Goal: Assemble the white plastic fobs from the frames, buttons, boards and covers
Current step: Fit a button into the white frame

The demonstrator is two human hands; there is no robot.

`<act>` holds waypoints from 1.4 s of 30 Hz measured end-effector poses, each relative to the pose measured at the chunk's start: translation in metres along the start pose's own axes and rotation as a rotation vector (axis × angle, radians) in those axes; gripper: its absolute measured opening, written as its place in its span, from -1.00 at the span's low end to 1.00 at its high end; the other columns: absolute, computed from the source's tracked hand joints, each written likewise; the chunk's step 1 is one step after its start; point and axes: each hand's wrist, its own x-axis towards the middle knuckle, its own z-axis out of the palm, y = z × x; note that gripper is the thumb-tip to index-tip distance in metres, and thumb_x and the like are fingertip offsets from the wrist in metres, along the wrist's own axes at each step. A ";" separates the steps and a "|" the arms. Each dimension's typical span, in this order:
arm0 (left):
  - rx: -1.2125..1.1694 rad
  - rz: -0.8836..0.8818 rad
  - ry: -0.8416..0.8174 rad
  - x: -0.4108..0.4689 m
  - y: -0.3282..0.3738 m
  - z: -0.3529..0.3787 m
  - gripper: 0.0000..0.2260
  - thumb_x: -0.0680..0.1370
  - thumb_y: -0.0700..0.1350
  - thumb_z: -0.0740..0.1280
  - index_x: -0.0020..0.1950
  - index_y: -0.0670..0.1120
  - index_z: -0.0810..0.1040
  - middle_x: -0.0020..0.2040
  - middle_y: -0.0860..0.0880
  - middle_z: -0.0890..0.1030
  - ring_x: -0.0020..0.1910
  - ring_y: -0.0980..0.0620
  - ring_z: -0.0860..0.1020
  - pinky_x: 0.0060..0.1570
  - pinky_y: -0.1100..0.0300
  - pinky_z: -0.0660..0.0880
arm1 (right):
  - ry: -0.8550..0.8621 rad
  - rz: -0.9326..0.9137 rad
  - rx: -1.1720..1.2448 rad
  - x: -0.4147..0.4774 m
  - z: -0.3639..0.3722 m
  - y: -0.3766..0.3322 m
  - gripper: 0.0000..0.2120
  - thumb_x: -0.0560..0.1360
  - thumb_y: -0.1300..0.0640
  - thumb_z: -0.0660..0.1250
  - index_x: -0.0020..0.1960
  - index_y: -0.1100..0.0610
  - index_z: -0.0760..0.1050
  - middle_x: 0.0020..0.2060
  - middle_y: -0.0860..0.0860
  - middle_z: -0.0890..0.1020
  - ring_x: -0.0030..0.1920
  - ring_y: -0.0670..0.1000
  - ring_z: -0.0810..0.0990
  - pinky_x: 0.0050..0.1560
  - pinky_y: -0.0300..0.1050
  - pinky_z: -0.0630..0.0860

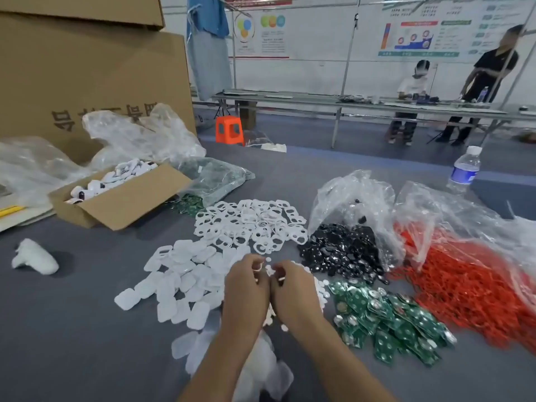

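Hands together over the parts piles on the grey bench (87, 329).
Left hand (246, 285) fingers curled, pinching a thin white piece (257, 267); right hand (293, 288) pinching a small white bit (280, 278). Holed frames (252, 221) behind, smooth rounded covers (179, 280) left, round buttons (320, 288) and green boards (391, 314) right.

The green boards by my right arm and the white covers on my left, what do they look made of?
Green boards: probably circuit board, glossy green coat with shiny silver metal spots catching the light. White covers: likely moulded plastic, matte and slightly see-through, all the same rounded shape.
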 end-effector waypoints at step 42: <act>-0.402 0.115 -0.660 -0.170 0.056 0.072 -0.87 0.54 -0.23 0.50 -0.02 0.00 0.73 -0.12 0.09 0.75 -0.07 0.18 0.70 -0.01 0.32 0.55 | 0.410 0.456 0.549 -0.221 -0.131 0.098 -0.84 0.48 0.14 0.51 -0.18 0.15 0.56 -0.39 0.08 0.68 -0.37 -0.01 0.62 -0.26 -0.08 0.57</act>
